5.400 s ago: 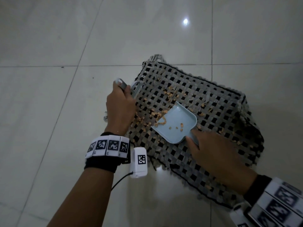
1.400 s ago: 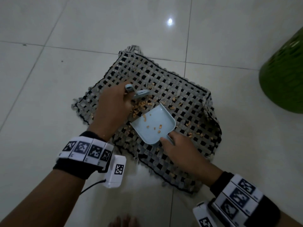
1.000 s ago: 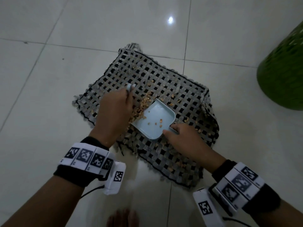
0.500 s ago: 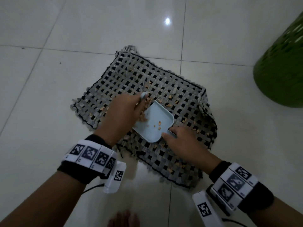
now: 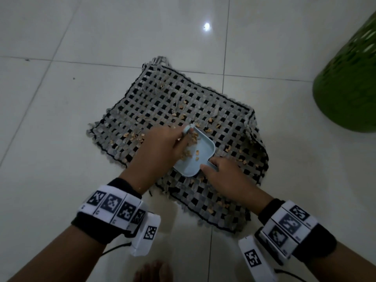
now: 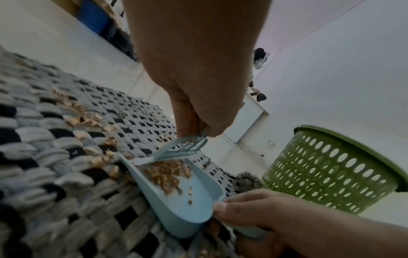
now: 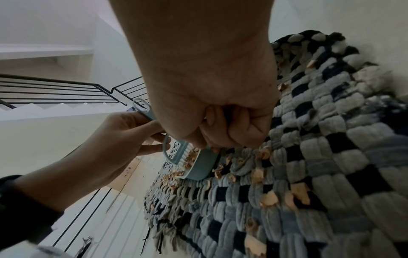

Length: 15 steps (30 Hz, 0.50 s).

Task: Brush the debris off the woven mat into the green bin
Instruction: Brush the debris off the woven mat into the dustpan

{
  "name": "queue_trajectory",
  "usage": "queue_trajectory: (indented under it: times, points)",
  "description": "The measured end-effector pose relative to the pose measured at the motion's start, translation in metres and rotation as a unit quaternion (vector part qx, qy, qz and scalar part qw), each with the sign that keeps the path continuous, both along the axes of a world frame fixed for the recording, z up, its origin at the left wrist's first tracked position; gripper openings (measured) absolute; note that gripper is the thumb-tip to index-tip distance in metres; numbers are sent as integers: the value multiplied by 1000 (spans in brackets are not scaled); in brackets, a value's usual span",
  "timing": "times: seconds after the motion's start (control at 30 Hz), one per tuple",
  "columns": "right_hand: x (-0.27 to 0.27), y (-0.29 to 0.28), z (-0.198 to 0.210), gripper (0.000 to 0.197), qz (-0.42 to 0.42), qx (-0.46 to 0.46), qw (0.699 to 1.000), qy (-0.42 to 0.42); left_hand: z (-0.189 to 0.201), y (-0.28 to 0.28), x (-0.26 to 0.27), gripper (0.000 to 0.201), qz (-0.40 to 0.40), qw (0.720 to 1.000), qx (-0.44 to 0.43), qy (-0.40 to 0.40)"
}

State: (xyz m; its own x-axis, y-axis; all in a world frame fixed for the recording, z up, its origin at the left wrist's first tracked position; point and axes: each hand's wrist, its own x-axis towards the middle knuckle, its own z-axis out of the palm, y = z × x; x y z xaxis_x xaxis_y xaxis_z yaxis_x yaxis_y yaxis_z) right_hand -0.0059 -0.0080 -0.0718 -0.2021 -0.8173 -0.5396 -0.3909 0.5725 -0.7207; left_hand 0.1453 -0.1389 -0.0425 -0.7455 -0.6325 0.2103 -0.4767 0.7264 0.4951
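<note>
Two hands: both at work over the mat, each holding a pale blue tool.
Left hand (image 5: pixel 160 147): fingers curled round the handle of a small pale blue plastic hand brush (image 6: pixel 183 148); its looped handle end sticks out above the hand in the right wrist view.
Brush: white bristles down at the open lip of the pan, touching the heap of debris there.
Right hand (image 5: pixel 223 176): fingers and thumb clamped on the short handle of a pale blue plastic dustpan (image 5: pixel 195 157) — the thumb tip lies against the pan's back wall.
Dustpan: lies on the mat near its middle, open lip pointing away from the person, tilted with the lip down in the left wrist view.
Debris in pan: a clump of tan flakes (image 6: pixel 167 174) just inside the lip, under the bristles, with a few loose bits farther back.
Debris on mat: more tan flakes (image 5: pixel 134 137) scattered across the weave — left of the pan, beyond it, and along the near edge.
Woven mat: grey and black checked woven mat (image 5: pixel 162 98) with frayed edges, flat on the floor, its right side rumpled.
Green bin: round green plastic bin with a perforated wall (image 5: pixel 350 86), upright on the floor to the right, well apart from the mat.
Floor: pale glossy tiled floor (image 5: pixel 61 119) with a lamp glint.
</note>
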Motion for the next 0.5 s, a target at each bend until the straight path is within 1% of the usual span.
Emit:
queue_trajectory:
  times: [0.07,0.13,0.2,0.27,0.3,0.37,0.43,0.47,0.5]
  points:
    - [0,1,0,29,-7,-1,1000,-12,2,4,0,35,-2,1000,22,13]
    - [0,0,1,28,-9,1,1000,-16,8,0,-1,39,12,1000,11,22]
    - [-1,0,1,28,-10,3,1000,-13,9,-6,-1,27,17,999,-26,20]
    - [-1,0,1,28,-12,3,1000,-13,7,-3,-3,19,17,999,-48,-6]
    - [0,0,2,27,-13,3,1000,-13,3,1,-4,21,8,999,-42,-15]
    - [1,1,2,27,-15,-2,1000,-15,-1,12,-5,25,-9,1000,0,-7]
    - [2,1,2,27,-16,-6,1000,-14,0,20,-6,40,-8,999,40,12]
    - [2,1,1,28,-16,-8,1000,-11,2,20,-5,46,1,999,42,20]
    - [2,1,1,29,-16,-8,1000,-8,3,17,-5,47,11,999,31,28]
